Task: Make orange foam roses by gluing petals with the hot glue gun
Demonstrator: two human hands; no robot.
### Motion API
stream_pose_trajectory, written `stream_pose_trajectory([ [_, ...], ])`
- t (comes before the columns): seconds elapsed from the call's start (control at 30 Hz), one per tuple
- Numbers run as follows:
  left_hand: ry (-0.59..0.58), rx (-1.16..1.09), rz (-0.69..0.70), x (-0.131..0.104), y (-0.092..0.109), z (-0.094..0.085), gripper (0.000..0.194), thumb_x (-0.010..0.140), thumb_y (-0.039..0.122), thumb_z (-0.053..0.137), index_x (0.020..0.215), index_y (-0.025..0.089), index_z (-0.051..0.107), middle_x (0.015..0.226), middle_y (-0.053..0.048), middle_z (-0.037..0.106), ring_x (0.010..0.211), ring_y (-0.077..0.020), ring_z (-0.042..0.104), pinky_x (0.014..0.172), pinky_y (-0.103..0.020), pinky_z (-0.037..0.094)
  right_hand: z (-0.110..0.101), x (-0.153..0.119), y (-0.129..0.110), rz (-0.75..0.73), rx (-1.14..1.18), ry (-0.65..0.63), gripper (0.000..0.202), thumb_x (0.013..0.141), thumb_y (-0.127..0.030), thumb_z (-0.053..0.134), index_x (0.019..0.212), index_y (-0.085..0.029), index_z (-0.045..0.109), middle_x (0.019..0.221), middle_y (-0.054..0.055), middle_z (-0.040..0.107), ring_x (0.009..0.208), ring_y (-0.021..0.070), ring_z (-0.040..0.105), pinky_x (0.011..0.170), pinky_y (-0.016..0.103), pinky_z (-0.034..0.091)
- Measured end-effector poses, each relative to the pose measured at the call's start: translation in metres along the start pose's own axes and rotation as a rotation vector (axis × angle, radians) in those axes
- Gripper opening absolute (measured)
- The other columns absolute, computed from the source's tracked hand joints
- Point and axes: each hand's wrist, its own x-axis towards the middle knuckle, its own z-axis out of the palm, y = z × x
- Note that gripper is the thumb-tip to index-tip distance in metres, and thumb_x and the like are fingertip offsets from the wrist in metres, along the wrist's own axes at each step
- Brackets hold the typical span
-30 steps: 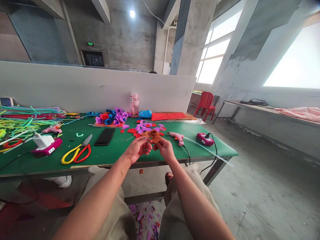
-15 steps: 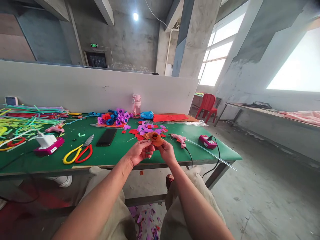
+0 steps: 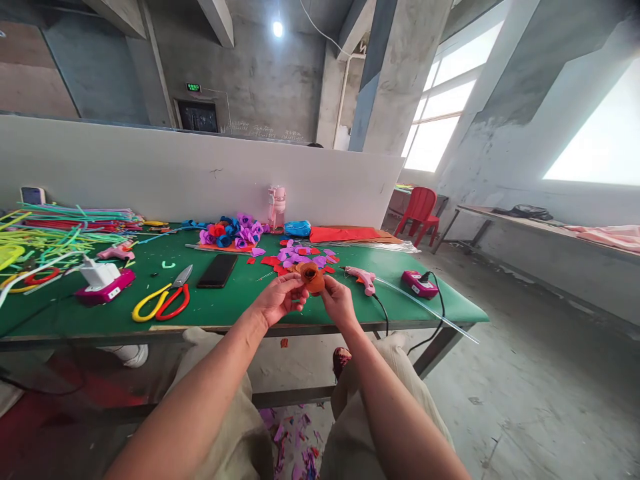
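Observation:
An orange-brown paper flower (image 3: 313, 279) is held up over the front edge of the green table (image 3: 270, 313). Its left side is pinched by my left hand (image 3: 281, 299), and my right hand (image 3: 340, 303) grips the right side. Behind the flower lie loose purple and red petals (image 3: 295, 255). To the right of my hands rests a pink glue gun (image 3: 362, 279) with a black cord. Finished purple, blue and red flowers (image 3: 233, 231) sit in a bunch behind and to the left.
Scissors (image 3: 163, 300), a black phone (image 3: 217, 271) and a magenta socket block with white plug (image 3: 103, 283) lie left. Colored sticks (image 3: 65, 230) pile at far left. Behind stand a pink bottle (image 3: 277, 208) and red paper (image 3: 345, 235); another magenta block (image 3: 419, 284) is at right.
The view has shifted slightly, so the table things appear a little farther right. The flower has tilted a little between my hands, which still hold it.

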Motion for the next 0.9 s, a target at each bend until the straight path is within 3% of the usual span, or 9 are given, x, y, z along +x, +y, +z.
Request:
stream_pose_trajectory([
  [0.5, 0.026, 0.067, 0.049, 0.0, 0.002, 0.0, 0.024, 0.072, 0.033, 0.071, 0.085, 0.015, 0.06, 0.058, 0.0, 0.061, 0.047, -0.0087, 0.053, 0.041, -0.019, 0.04, 0.007, 0.002, 0.013, 0.099, 0.243, 0.036, 0.021, 0.078, -0.039, 0.054, 0.082, -0.02, 0.063, 0.068, 0.001, 0.065, 0.06, 0.0171, 0.062, 0.062, 0.028, 0.05],
  [0.63, -0.032, 0.09, 0.009, 0.0, -0.002, 0.002, 0.025, 0.074, 0.038, 0.068, 0.081, 0.017, 0.057, 0.059, 0.0, 0.062, 0.045, -0.009, 0.052, 0.041, -0.02, 0.041, 0.007, 0.002, 0.008, 0.107, 0.234, 0.073, 0.023, 0.077, -0.039, 0.053, 0.082, -0.019, 0.063, 0.064, 0.001, 0.064, 0.059, 0.0163, 0.059, 0.06, 0.027, 0.049],
  [0.9, -0.049, 0.131, 0.046, -0.002, -0.002, 0.004, 0.023, 0.068, 0.029, 0.075, 0.078, 0.015, 0.058, 0.057, 0.001, 0.06, 0.045, -0.0074, 0.051, 0.043, -0.019, 0.042, 0.004, 0.001, 0.004, 0.077, 0.204, 0.095, 0.021, 0.077, -0.033, 0.05, 0.082, -0.019, 0.065, 0.064, 0.0, 0.063, 0.059, 0.0148, 0.057, 0.058, 0.025, 0.046],
])
